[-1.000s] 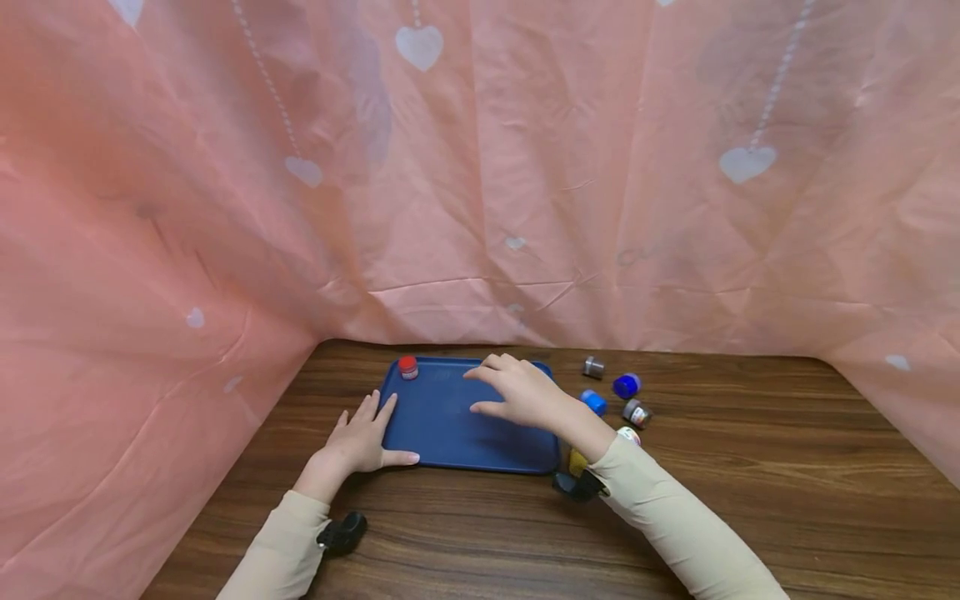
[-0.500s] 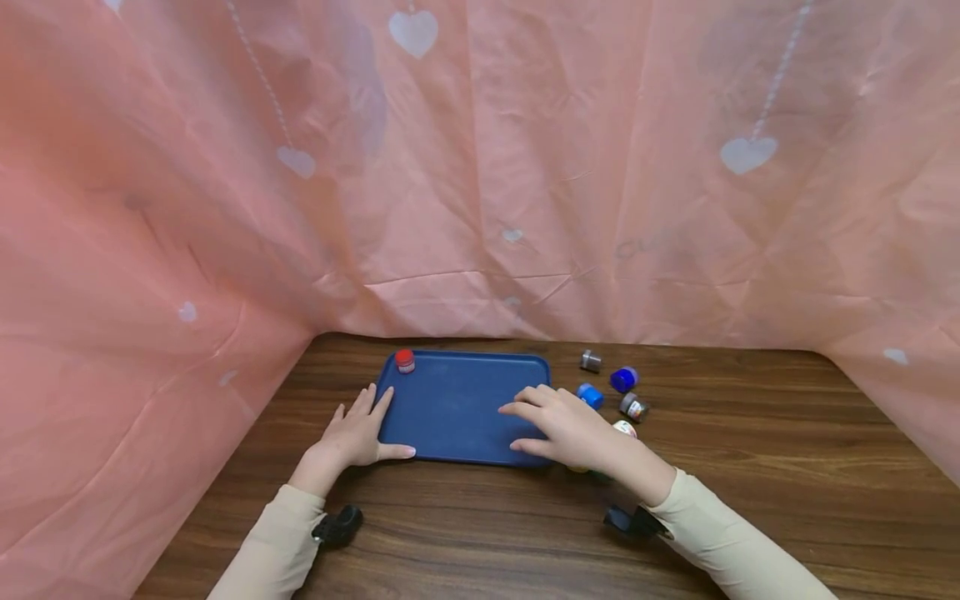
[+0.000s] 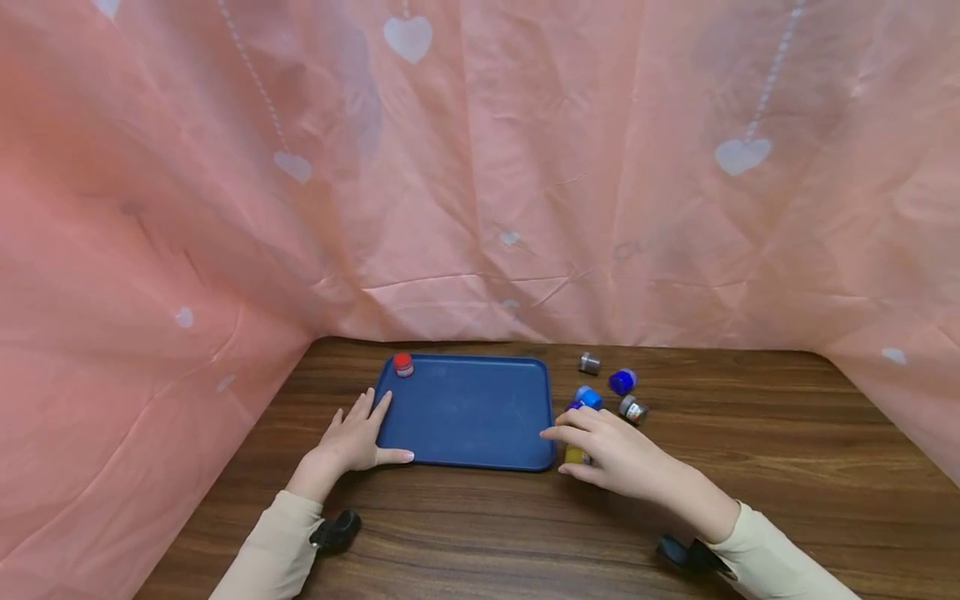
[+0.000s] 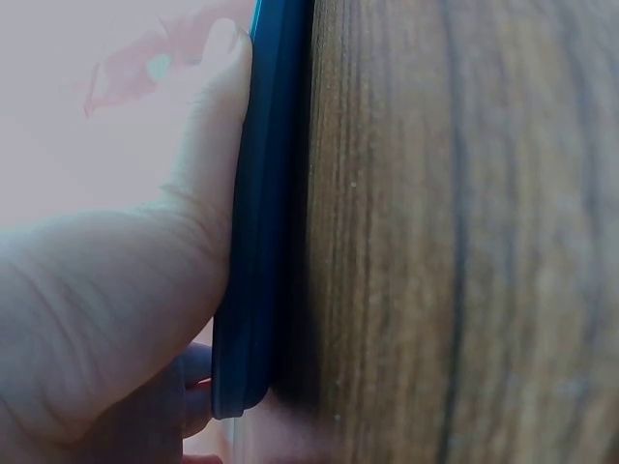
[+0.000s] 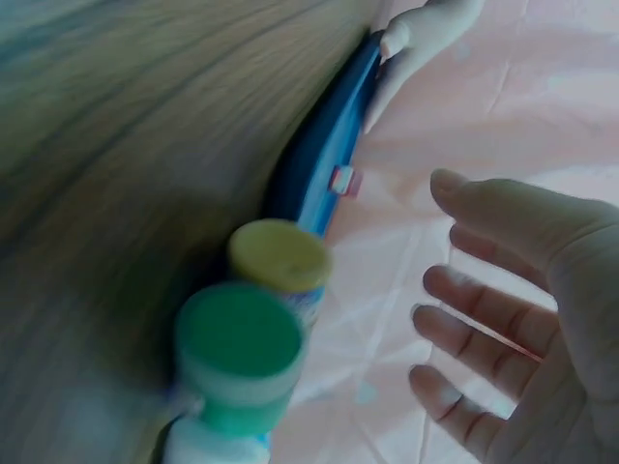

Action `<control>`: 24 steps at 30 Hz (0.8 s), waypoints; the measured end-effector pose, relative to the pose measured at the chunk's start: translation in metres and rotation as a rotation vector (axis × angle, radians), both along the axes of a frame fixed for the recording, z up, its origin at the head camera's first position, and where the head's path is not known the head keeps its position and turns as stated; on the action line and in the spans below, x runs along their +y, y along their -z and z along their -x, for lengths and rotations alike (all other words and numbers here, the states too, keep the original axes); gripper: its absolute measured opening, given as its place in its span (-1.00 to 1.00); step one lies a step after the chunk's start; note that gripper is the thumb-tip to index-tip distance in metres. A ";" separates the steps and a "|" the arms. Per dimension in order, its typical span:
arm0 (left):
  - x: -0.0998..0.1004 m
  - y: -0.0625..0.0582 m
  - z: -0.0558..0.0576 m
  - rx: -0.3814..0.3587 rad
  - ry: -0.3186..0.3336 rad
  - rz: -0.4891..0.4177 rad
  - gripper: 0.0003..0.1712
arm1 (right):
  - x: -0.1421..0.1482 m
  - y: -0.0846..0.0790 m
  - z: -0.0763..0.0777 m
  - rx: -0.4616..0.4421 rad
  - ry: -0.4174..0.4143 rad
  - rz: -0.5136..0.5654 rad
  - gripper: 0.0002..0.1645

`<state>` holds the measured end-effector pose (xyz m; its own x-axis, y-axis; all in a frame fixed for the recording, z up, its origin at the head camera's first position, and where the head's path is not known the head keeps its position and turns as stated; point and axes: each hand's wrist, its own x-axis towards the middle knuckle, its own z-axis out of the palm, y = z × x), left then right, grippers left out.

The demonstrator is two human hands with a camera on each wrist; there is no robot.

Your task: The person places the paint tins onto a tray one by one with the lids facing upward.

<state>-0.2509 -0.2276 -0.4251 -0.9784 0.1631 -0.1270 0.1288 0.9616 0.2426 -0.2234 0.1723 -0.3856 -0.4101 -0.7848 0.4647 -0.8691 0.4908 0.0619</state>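
My left hand (image 3: 348,442) rests on the near left corner of a blue tray (image 3: 465,417), fingers spread along the left side and thumb along the near edge. In the left wrist view the thumb (image 4: 208,126) lies along the tray's edge (image 4: 256,222). A small red-lidded jar (image 3: 403,365) stands in the tray's far left corner. My right hand (image 3: 618,454) hovers over small jars right of the tray, its fingers slightly bent and holding nothing. Beneath it is a yellow jar (image 3: 576,454). A green-lidded jar (image 5: 242,333) shows in the right wrist view, beside the yellow lid (image 5: 280,253).
Farther back on the wooden table lie a grey jar (image 3: 589,363), a dark blue jar (image 3: 622,382), a lighter blue jar (image 3: 588,397) and another grey jar (image 3: 633,409). A pink curtain (image 3: 480,208) hangs behind the table and along its left side.
My right hand has moved from above the tray rightward and toward me, to over the jars beside the tray. My left hand keeps its place on the tray.
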 end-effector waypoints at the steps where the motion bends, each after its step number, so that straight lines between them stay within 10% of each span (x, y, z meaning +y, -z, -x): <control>1: 0.000 0.000 0.000 0.001 0.002 -0.001 0.36 | 0.004 0.001 -0.001 0.011 -0.007 0.005 -0.43; 24: -0.003 0.005 0.001 0.019 0.015 -0.001 0.35 | 0.048 0.014 0.000 -0.036 0.052 -0.150 -0.52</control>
